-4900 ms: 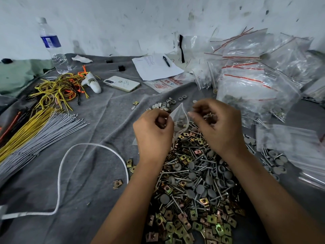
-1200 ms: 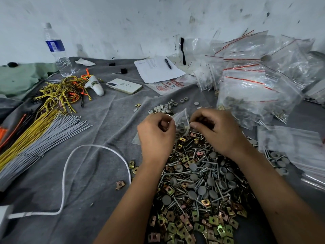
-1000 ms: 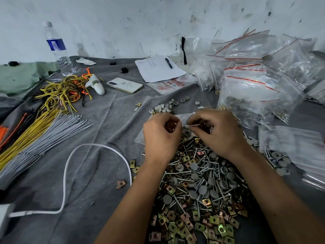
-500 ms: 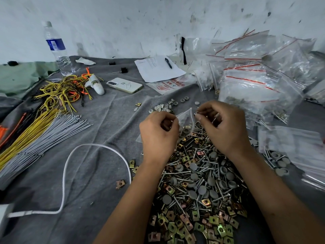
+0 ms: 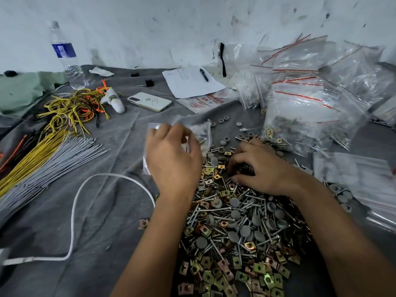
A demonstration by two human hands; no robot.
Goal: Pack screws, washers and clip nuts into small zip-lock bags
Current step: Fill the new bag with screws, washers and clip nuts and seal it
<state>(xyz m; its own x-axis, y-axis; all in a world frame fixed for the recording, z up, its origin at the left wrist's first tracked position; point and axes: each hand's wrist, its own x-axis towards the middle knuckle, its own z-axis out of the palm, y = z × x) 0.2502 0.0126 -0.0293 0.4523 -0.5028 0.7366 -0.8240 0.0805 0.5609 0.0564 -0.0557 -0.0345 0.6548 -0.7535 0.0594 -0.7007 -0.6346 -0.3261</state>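
Note:
A heap of screws [image 5: 216, 211], grey washers [image 5: 234, 202] and brass clip nuts [image 5: 257, 277] lies on the grey cloth [image 5: 107, 221] in front of me. My left hand [image 5: 173, 159] holds a small clear zip-lock bag [image 5: 202, 133] just above the heap's far left edge; the bag is blurred and has a few parts inside. My right hand [image 5: 263, 168] rests palm down on the far side of the heap, fingers bent into the parts. Its fingertips are hidden among them, so what it grasps is unclear.
Filled zip-lock bags [image 5: 310, 116] pile up at the back right, flat empty bags [image 5: 353, 174] at the right. A phone [image 5: 150, 101], paper with a pen [image 5: 188, 82], a water bottle [image 5: 66, 56], bundled wires [image 5: 42, 151] and a white cable [image 5: 72, 211] lie to the left.
My right hand has left the bag's mouth and dropped onto the heap. My left hand has shifted the bag slightly left and up.

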